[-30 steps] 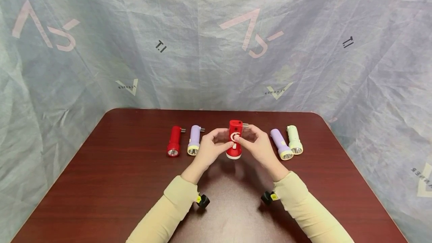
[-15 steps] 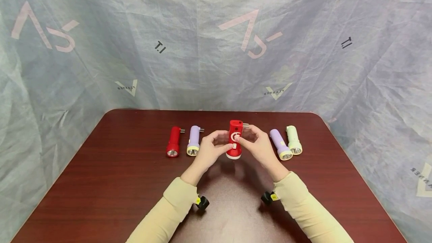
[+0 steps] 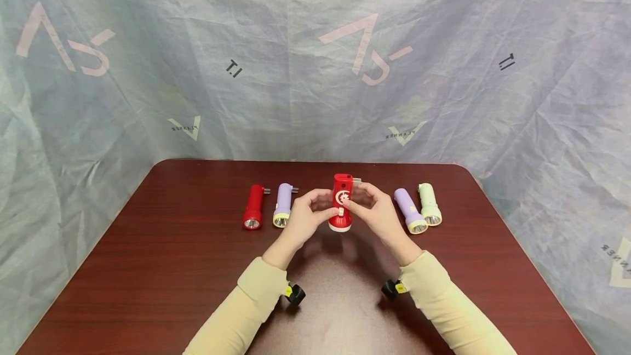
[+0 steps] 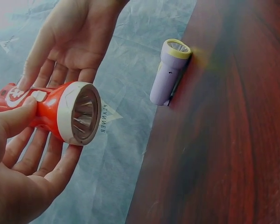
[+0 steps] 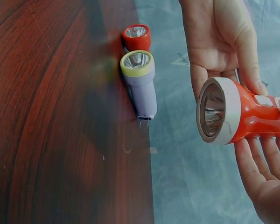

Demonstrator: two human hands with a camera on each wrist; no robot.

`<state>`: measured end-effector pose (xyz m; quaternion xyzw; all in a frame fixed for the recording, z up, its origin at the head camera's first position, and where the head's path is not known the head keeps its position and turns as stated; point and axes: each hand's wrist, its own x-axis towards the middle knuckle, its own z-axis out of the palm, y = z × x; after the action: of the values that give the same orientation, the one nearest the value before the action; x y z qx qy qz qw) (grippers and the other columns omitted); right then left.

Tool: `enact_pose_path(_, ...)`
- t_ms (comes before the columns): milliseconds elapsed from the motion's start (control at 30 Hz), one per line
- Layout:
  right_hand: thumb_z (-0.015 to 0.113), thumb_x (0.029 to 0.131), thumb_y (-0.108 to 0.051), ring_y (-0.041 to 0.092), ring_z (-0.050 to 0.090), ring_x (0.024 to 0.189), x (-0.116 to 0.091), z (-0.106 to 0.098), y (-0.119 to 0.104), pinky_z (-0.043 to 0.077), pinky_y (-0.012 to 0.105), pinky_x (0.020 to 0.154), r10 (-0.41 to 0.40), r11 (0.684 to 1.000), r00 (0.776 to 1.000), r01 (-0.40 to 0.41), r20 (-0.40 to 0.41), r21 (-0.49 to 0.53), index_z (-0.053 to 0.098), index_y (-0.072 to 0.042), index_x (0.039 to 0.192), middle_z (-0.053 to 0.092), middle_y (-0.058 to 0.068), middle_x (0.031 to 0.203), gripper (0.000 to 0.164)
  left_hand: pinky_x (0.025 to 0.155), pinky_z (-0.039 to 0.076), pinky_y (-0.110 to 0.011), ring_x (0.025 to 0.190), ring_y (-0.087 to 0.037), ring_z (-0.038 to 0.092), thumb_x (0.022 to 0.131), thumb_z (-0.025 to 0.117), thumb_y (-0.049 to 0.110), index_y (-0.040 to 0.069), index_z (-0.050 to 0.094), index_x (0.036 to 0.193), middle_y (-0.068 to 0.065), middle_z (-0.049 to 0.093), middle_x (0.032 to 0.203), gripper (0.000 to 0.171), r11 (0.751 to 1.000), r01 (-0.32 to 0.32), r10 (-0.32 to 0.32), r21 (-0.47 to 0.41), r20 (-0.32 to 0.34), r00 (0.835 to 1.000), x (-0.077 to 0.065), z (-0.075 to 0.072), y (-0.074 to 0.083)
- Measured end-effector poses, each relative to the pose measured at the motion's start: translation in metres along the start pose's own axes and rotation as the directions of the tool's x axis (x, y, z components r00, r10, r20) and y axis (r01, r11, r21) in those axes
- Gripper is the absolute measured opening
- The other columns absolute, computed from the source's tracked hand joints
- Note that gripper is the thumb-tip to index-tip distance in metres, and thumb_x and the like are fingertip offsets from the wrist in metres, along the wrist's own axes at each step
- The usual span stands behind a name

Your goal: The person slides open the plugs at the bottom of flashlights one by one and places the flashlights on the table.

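Note:
A red flashlight point(image 3: 341, 218) with a white rim and a white crescent print is held between both hands above the table. Metal plug prongs point(image 3: 357, 180) stick out of its right side near the top. My left hand point(image 3: 307, 217) grips it from the left, thumb at the white switch point(image 4: 38, 95). From the other side my right hand point(image 3: 377, 213) holds the body, its thumb on the print. In both wrist views the lens point(image 5: 212, 112) looks unlit, and fingers of both hands lie behind the body.
On the left of the dark red table point(image 3: 148, 267) lie another red flashlight point(image 3: 253, 207) and a purple one point(image 3: 283, 204). A second purple flashlight point(image 3: 411, 211) and a pale green one point(image 3: 430, 204) lie close together on the right. Grey fabric point(image 3: 276, 70) hangs behind.
The red flashlight has shifted very slightly up and left in the hands, and more of its print shows. The flashlights on the table stay where they were.

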<state>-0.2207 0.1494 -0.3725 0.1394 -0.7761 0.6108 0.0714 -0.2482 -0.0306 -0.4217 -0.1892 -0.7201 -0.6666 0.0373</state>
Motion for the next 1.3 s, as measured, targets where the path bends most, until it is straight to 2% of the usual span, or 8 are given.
enact_pose_path(200,0.07,0.081,0.001,0.023,0.064,0.095,0.0,0.003,0.005,0.052,0.023,0.079,-0.031,0.999,0.999,0.031,0.013,0.022,0.057,0.006,0.119,0.064,0.027,0.107,0.04,0.084,0.053,-0.03,0.095,-0.021,0.065,0.079,0.075,0.008,0.004,0.063,0.114,-0.014,0.068,0.106,0.038,1.0,0.011,-0.011,0.0,-0.02,1.0,0.002,-0.003,0.001)
enact_pose_path(467,0.07,0.082,0.0,0.03,0.061,0.1,-0.001,0.006,0.009,0.05,0.037,0.088,-0.018,1.0,0.999,0.017,0.048,0.012,0.055,0.005,0.123,0.063,0.025,0.11,0.044,0.086,0.053,-0.03,0.099,-0.027,0.064,0.081,0.073,0.004,0.0,0.061,0.117,-0.018,0.065,0.11,0.039,0.998,0.059,-0.059,-0.027,-0.033,0.998,0.005,-0.006,0.006)
enact_pose_path(633,0.07,0.081,0.001,0.035,0.059,0.102,-0.002,0.008,0.01,0.047,0.05,0.092,-0.02,1.0,0.998,0.019,0.059,0.009,0.053,0.005,0.124,0.063,0.026,0.11,0.046,0.085,0.053,-0.03,0.1,-0.031,0.063,0.082,0.071,0.002,-0.004,0.059,0.118,-0.022,0.065,0.11,0.038,0.998,0.064,-0.064,-0.018,-0.026,0.998,0.003,-0.007,0.026)
enact_pose_path(767,0.07,0.081,0.001,0.038,0.058,0.104,-0.002,0.009,0.009,0.045,0.054,0.093,-0.023,1.0,0.998,0.022,0.066,0.019,0.052,0.006,0.125,0.062,0.027,0.111,0.047,0.084,0.053,-0.03,0.1,-0.031,0.063,0.082,0.07,0.002,-0.005,0.059,0.117,-0.023,0.065,0.109,0.037,0.998,0.06,-0.06,-0.011,-0.027,0.998,0.0,-0.007,0.04)
enact_pose_path(1033,0.07,0.082,-0.001,0.036,0.06,0.102,-0.004,0.01,0.009,0.048,0.043,0.091,-0.002,1.0,0.999,0.001,0.051,0.025,0.054,0.004,0.124,0.063,0.026,0.11,0.045,0.085,0.052,-0.029,0.102,-0.031,0.063,0.083,0.07,0.004,-0.005,0.059,0.118,-0.023,0.065,0.111,0.038,0.998,0.065,-0.066,-0.019,-0.025,0.998,0.001,-0.006,0.041)
enact_pose_path(1300,0.07,0.082,-0.001,0.027,0.062,0.096,-0.002,0.011,0.011,0.05,0.029,0.086,-0.006,1.0,1.0,0.005,0.03,0.019,0.056,0.005,0.122,0.065,0.025,0.106,0.042,0.091,0.05,-0.04,0.101,-0.03,0.063,0.083,0.071,0.003,-0.005,0.059,0.119,-0.023,0.065,0.111,0.039,0.997,0.061,-0.063,-0.045,-0.037,0.997,0.002,-0.005,0.039)
